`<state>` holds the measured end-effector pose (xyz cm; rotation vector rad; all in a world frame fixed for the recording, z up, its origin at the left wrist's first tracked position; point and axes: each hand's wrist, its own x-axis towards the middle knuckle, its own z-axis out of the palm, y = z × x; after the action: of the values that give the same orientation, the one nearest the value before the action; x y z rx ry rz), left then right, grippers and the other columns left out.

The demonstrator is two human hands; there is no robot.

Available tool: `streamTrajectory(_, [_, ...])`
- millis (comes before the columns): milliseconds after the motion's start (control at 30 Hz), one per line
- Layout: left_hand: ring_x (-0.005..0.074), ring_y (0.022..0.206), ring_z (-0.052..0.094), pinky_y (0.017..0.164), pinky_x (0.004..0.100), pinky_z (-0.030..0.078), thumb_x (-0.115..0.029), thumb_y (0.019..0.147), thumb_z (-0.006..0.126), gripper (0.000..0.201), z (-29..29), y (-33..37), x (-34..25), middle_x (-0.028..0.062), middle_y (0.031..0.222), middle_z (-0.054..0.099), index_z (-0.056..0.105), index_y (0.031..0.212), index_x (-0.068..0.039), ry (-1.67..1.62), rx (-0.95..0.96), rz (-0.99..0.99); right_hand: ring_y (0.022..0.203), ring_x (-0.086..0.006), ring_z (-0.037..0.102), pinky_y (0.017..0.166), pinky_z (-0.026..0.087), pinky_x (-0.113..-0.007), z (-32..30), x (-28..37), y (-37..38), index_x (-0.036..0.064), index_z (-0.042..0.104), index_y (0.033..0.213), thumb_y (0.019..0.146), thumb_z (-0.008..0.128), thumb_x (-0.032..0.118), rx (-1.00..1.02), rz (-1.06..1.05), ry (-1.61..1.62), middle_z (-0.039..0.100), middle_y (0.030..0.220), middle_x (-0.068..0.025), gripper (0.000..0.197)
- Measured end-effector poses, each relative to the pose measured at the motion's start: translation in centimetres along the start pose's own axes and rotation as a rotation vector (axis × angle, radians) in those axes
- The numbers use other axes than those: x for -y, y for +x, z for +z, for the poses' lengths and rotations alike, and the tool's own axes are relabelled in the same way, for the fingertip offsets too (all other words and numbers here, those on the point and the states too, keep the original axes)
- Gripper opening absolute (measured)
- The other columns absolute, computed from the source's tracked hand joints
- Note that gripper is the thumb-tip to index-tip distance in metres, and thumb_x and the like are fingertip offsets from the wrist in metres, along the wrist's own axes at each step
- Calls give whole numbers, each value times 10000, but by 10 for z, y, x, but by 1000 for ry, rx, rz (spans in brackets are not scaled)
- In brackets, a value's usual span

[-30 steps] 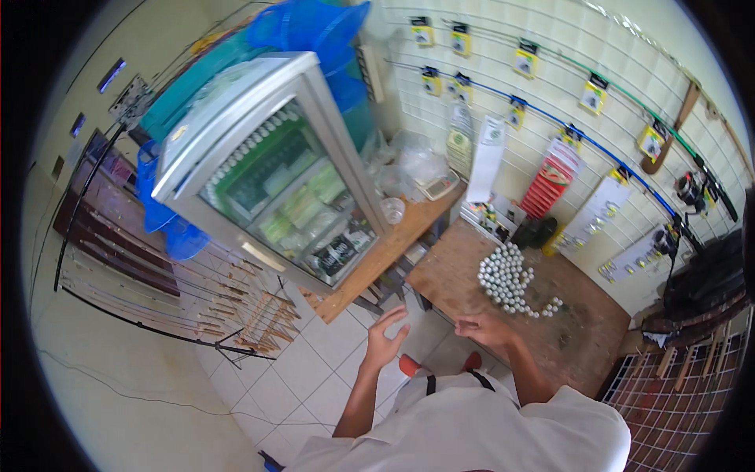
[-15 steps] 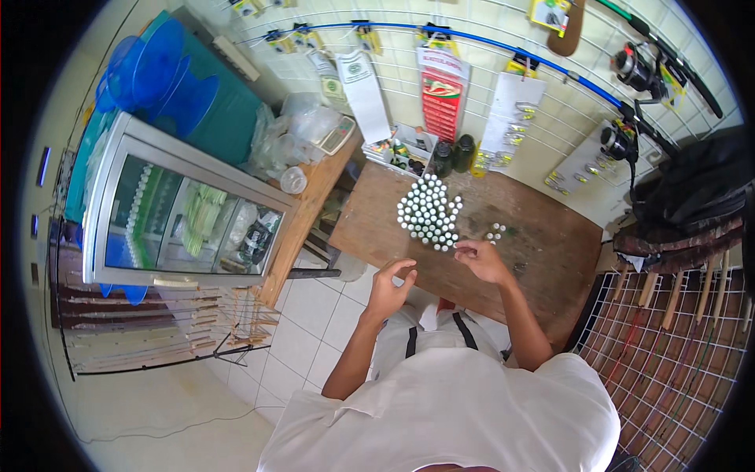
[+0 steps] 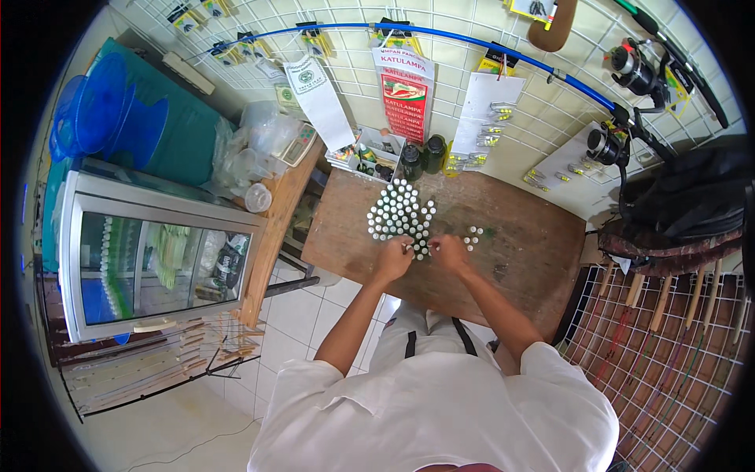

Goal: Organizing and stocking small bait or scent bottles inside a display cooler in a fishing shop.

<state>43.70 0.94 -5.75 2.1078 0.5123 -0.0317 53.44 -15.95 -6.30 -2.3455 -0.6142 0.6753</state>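
A tight cluster of small upright bottles with white caps stands on the brown wooden table. At the cluster's near edge is my left hand, its fingers curled together; what they hold, if anything, is too small to name. Just to the right, my right hand has thumb and fingertips pinched close to the nearest bottles, and their contents are also unclear. A short gap separates the two hands. Beyond my right hand, several more white-capped bottles form a smaller group.
Two dark jars and a white box of small items line the table's back edge. A glass display case stands left, near a clear plastic cup. Fishing rods and reels hang behind; a black bag is at right.
Both hands have moved forward to the cluster's near edge and come closer together. Their fingers, apart before, are now drawn in. The view has shifted slightly to the right.
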Motion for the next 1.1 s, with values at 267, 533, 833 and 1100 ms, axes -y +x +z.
streamTrajectory(267, [384, 1000, 641, 895, 480, 512, -111, 832, 713, 264, 35, 15, 14, 182, 1051, 709, 716, 1079, -17, 213, -63, 214, 922, -416, 698, 866, 549, -506, 31, -13, 19, 54, 758, 986, 815, 686, 183, -62, -19, -182, 726, 1016, -199, 226])
streamTrajectory(533, [367, 1001, 643, 896, 456, 511, -57, 830, 686, 192, 30, 3, 15, 166, 1018, 726, 734, 1011, -17, 159, 1, 126, 940, -403, 699, 847, 525, -532, 34, -15, 26, 38, 746, 933, 831, 673, 239, -42, -71, -264, 732, 927, -208, 237])
streamTrajectory(833, [371, 1044, 637, 927, 453, 507, -74, 851, 672, 263, 21, -12, 5, 175, 1094, 709, 713, 1105, -20, 109, -42, 135, 866, -402, 711, 818, 567, -461, 11, -11, 23, 50, 773, 975, 778, 707, 178, -104, -38, -127, 736, 927, -207, 244])
streamTrajectory(1100, [381, 1107, 637, 963, 449, 507, -88, 864, 699, 418, 13, -62, -23, 220, 1215, 669, 645, 1270, -3, -26, -162, 237, 764, -216, 745, 719, 585, -338, -25, 29, -22, 40, 774, 992, 749, 753, 74, -16, -187, 146, 755, 872, -145, 246])
